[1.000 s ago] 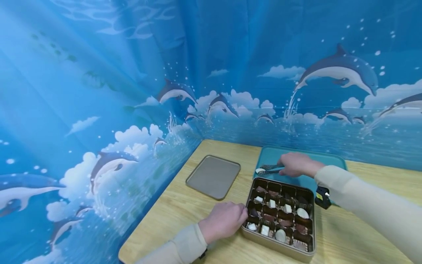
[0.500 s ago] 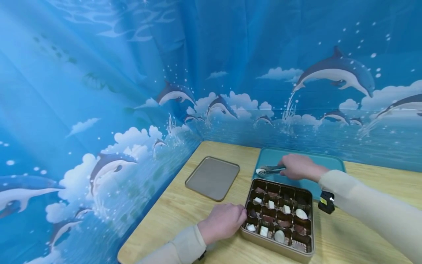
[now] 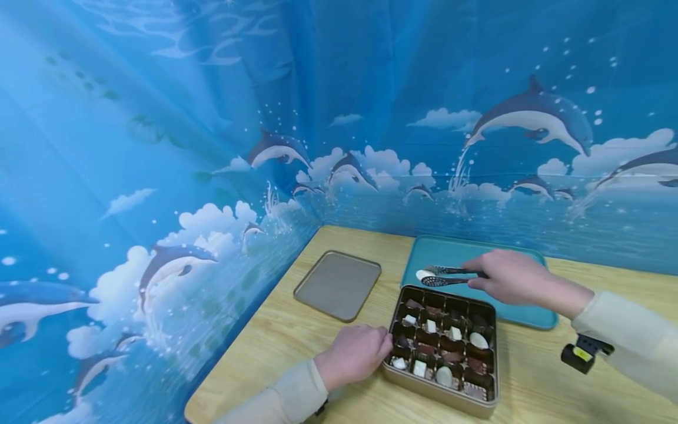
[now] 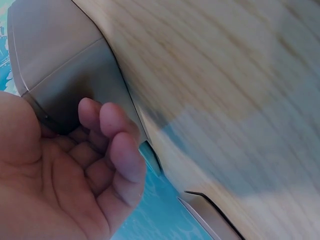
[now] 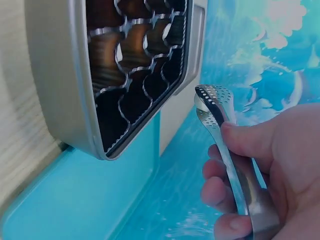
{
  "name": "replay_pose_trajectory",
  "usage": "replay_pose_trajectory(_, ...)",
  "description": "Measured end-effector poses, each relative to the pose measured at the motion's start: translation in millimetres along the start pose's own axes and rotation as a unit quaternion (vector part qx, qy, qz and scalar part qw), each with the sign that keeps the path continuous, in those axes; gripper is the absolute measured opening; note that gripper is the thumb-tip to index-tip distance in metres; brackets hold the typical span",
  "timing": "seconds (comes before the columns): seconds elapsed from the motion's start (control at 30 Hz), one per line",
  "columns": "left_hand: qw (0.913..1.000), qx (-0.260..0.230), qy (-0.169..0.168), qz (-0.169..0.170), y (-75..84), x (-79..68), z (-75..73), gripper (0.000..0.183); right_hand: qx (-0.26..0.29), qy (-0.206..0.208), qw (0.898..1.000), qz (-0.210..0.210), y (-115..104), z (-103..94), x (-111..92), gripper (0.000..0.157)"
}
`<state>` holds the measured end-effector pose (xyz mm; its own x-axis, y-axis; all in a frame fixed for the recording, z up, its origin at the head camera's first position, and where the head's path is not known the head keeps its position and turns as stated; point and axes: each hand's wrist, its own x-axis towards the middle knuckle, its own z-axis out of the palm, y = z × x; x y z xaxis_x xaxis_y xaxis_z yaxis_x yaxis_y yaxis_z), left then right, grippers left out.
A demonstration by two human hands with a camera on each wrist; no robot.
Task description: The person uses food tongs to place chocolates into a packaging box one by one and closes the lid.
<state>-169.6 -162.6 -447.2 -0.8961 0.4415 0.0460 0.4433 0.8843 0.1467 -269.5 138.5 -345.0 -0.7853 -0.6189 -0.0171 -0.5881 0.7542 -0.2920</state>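
In the head view my right hand (image 3: 514,280) grips metal tongs (image 3: 450,276) with perforated ends. A white oval chocolate (image 3: 424,274) sits between the tong ends, over the left part of the teal tray (image 3: 535,321). My left hand (image 3: 354,355) holds the left wall of a square bronze tin (image 3: 431,388), whose compartments carry dark, brown and white chocolates. In the left wrist view several left-hand fingers (image 4: 125,155) curl inward beside the tin's corner; where the thumb meets the tin is partly hidden. The right wrist view shows thumb and fingers wrapped around the tongs.
A flat bronze lid (image 3: 339,285) lies on the wooden table (image 3: 275,347), left of the tin. The teal tray extends behind the tin. A blue dolphin-print curtain (image 3: 360,118) hangs along the table's back and left edges.
My right hand has shifted right and turned with the tongs, whose ends stand slightly farther right, still with the white chocolate. My left hand stays at the tin's side.
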Motion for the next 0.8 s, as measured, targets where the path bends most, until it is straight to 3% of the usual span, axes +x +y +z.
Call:
replay_pose_trajectory(0.3, 0.9999, -0.012, -0.006, -0.001, -0.1, 0.3, -0.1, 0.042, -0.012, 0.006, 1.000, -0.010, -0.7, -3.4, -56.8, 0.041)
replay_pose_trajectory(0.57, 0.9999, 0.003, -0.009, -0.003, 0.3, -0.4, 0.0, 0.043, -0.040, -0.029, 0.998, 0.029, 2.5, 8.1, -96.9, 0.041)
replay_pose_trajectory(0.8, 0.9999, 0.007, -0.012, -0.009, 1.7, 0.4, -2.1, 0.043, -0.037, -0.074, 0.995, 0.052, 6.4, 21.2, -117.8, 0.035)
